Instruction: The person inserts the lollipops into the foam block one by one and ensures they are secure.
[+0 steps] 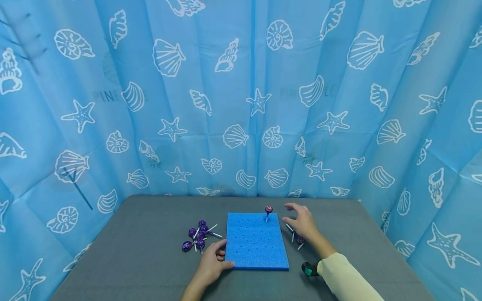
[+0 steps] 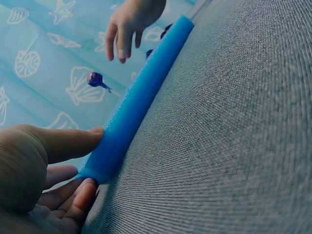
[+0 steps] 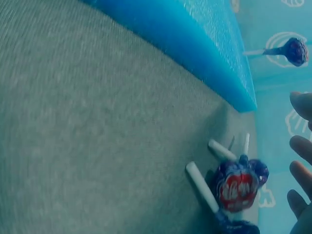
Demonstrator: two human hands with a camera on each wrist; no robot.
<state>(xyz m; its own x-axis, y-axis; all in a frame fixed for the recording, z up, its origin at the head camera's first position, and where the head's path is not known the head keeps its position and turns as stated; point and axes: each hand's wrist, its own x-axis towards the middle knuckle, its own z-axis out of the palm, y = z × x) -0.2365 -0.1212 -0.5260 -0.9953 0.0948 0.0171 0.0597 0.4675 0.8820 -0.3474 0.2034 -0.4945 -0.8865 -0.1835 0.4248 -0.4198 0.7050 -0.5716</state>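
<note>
A blue foam board (image 1: 256,248) with rows of small holes lies flat on the table. My left hand (image 1: 211,263) holds its near left corner, the thumb on one side and the fingers curled at the edge, as the left wrist view shows. One lollipop (image 1: 268,209) stands upright in the board's far right part, stick down. My right hand (image 1: 304,221) hovers to the right of it with fingers spread and bent, touching nothing that I can see. Below that hand lie a few wrapped lollipops (image 3: 237,187) with white sticks, partly hidden by it in the head view.
Left of the board, several purple-wrapped lollipops (image 1: 202,235) lie in a loose heap. A grey cloth covers the table (image 1: 150,259). Behind it hangs a blue curtain (image 1: 241,104) with white shells. A dark band with a green patch (image 1: 309,270) sits by the right sleeve.
</note>
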